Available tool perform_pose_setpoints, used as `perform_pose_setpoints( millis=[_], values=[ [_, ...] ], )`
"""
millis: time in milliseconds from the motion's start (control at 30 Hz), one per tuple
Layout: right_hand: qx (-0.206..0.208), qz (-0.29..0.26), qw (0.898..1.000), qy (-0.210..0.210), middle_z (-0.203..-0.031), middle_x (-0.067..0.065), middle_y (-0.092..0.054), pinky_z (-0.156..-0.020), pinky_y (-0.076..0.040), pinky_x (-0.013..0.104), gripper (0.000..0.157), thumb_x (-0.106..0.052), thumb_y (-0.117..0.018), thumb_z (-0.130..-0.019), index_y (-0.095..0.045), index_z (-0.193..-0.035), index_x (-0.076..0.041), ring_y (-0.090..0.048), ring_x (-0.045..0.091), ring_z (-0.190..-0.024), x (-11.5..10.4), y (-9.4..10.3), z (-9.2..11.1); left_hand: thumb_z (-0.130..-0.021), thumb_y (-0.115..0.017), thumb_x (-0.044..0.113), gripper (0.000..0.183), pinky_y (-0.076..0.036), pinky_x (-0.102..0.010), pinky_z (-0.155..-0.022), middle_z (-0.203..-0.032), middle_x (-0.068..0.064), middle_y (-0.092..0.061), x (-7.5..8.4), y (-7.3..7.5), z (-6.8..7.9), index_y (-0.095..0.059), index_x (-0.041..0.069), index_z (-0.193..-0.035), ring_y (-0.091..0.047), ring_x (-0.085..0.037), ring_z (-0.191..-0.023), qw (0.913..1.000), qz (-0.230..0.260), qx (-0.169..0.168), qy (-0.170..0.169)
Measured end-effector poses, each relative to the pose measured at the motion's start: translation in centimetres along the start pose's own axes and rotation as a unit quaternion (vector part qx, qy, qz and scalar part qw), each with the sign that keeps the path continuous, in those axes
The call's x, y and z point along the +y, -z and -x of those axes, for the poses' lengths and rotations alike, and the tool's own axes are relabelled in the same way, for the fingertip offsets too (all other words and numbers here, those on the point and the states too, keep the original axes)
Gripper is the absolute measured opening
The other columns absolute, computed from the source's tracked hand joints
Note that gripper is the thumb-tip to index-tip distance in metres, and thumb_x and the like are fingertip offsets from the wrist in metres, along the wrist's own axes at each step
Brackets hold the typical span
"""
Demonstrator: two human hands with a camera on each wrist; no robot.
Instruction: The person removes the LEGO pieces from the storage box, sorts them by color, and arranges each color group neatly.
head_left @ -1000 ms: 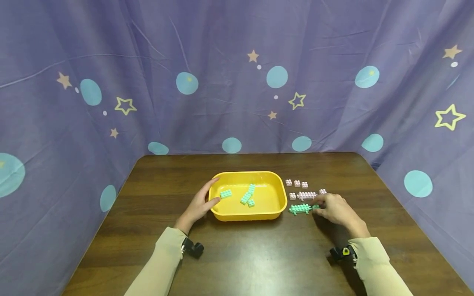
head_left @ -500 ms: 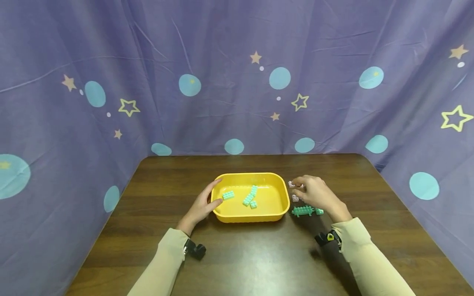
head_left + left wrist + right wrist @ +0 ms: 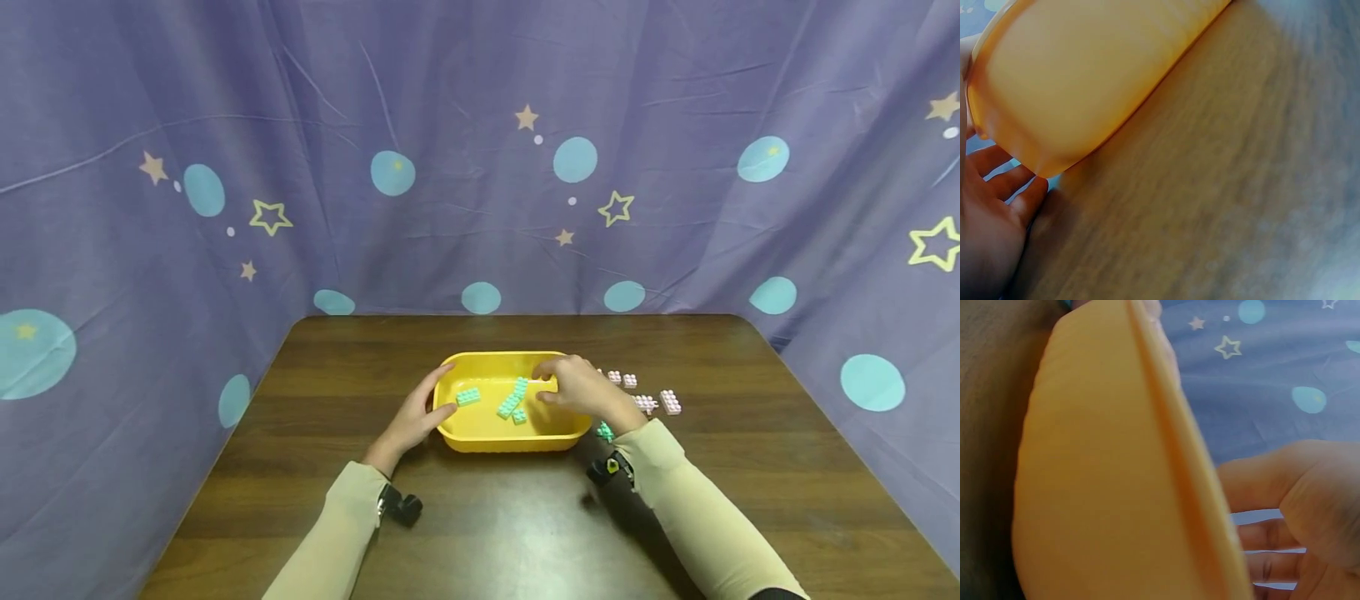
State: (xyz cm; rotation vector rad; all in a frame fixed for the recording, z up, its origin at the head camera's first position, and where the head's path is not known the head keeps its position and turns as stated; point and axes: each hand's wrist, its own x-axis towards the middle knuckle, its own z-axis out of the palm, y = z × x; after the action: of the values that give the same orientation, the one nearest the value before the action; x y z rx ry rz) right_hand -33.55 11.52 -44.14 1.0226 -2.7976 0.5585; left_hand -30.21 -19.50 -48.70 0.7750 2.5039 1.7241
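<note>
My left hand point(image 3: 414, 417) holds the left end of a yellow tray point(image 3: 487, 445), its thumb over the rim. In the left wrist view, the fingers point(image 3: 1029, 200) of that hand lie against the tray's outer wall. My right hand point(image 3: 579, 388) hangs over the tray's right end with bent fingers. Thumb and forefinger are apart, and no thing shows between them. Inside the tray lie mint-green toy bricks: one at the left point(image 3: 468, 397), joined-looking long ones point(image 3: 510, 403) in the middle and a small square one point(image 3: 520, 416). The tray wall hides the right fingertips in the right wrist view.
Right of the tray, small pink bricks point(image 3: 622, 379) lie on the wooden table point(image 3: 480, 517). A pink studded piece with side pegs point(image 3: 645, 404) and a larger pink brick point(image 3: 671, 402) are near them. The right forearm partly covers a green pegged piece point(image 3: 604, 432). A purple curtain point(image 3: 480, 233) hangs behind.
My right hand has moved left, from the green pieces across the pink bricks to over the tray. The left hand keeps its hold. The head view has shifted slightly.
</note>
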Motion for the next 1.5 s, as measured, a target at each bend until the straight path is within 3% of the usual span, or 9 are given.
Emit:
perform_pose_setpoints(
  millis=[267,533,733,1000,1500],
  values=[
    [-0.029,-0.005,0.999,0.014,-0.092,0.005,-0.072,-0.074,-0.052,0.033,0.027,-0.015,-0.075,-0.079,-0.072,-0.104,-0.006,-0.065,0.020,-0.083,-0.3,-1.3,-0.7,-0.091,-0.063,0.002,0.065,-0.032,-0.061,-0.108,-0.154,-0.028,-0.030,-0.1,-0.1,-0.2,-0.031,-0.006,-0.148,-0.032,-0.048,-0.139,0.9997,-0.005,0.009,-0.021],
    [-0.059,-0.027,0.998,0.012,-0.092,0.003,-0.072,-0.075,-0.051,0.034,0.022,-0.014,-0.074,-0.081,-0.074,-0.102,-0.009,-0.064,0.020,-0.082,-0.9,-2.1,-0.7,-0.092,-0.061,0.001,0.065,-0.032,-0.059,-0.109,-0.155,-0.026,-0.029,-0.1,0.0,-0.1,-0.031,-0.004,-0.149,-0.030,-0.046,-0.140,1.0000,-0.002,0.003,-0.008],
    [-0.067,-0.013,0.997,0.031,-0.094,-0.002,-0.074,-0.080,-0.053,0.033,0.019,-0.019,-0.075,-0.081,-0.076,-0.100,-0.015,-0.067,0.016,-0.087,-1.1,-2.9,-0.9,-0.092,-0.062,0.003,0.065,-0.031,-0.059,-0.110,-0.155,-0.025,-0.029,-0.2,0.0,-0.1,-0.031,-0.004,-0.149,-0.030,-0.046,-0.140,1.0000,-0.004,0.003,-0.003],
    [-0.083,-0.020,0.996,0.037,-0.096,-0.004,-0.075,-0.078,-0.055,0.031,0.020,-0.014,-0.076,-0.079,-0.076,-0.099,-0.018,-0.068,0.014,-0.086,-1.5,-3.5,-1.2,-0.093,-0.063,0.010,0.066,-0.034,-0.056,-0.109,-0.156,-0.022,-0.029,-0.1,0.1,-0.1,-0.031,-0.001,-0.150,-0.032,-0.042,-0.141,1.0000,-0.006,-0.001,0.007],
    [-0.068,-0.007,0.996,0.052,-0.091,-0.007,-0.074,-0.072,-0.052,0.027,0.018,-0.012,-0.079,-0.078,-0.077,-0.094,-0.020,-0.064,0.007,-0.077,-1.4,-4.2,-1.0,-0.092,-0.062,0.004,0.066,-0.032,-0.059,-0.110,-0.155,-0.025,-0.029,-0.1,0.0,-0.2,-0.031,-0.003,-0.149,-0.032,-0.045,-0.140,1.0000,0.008,0.002,0.002]
  ],
)
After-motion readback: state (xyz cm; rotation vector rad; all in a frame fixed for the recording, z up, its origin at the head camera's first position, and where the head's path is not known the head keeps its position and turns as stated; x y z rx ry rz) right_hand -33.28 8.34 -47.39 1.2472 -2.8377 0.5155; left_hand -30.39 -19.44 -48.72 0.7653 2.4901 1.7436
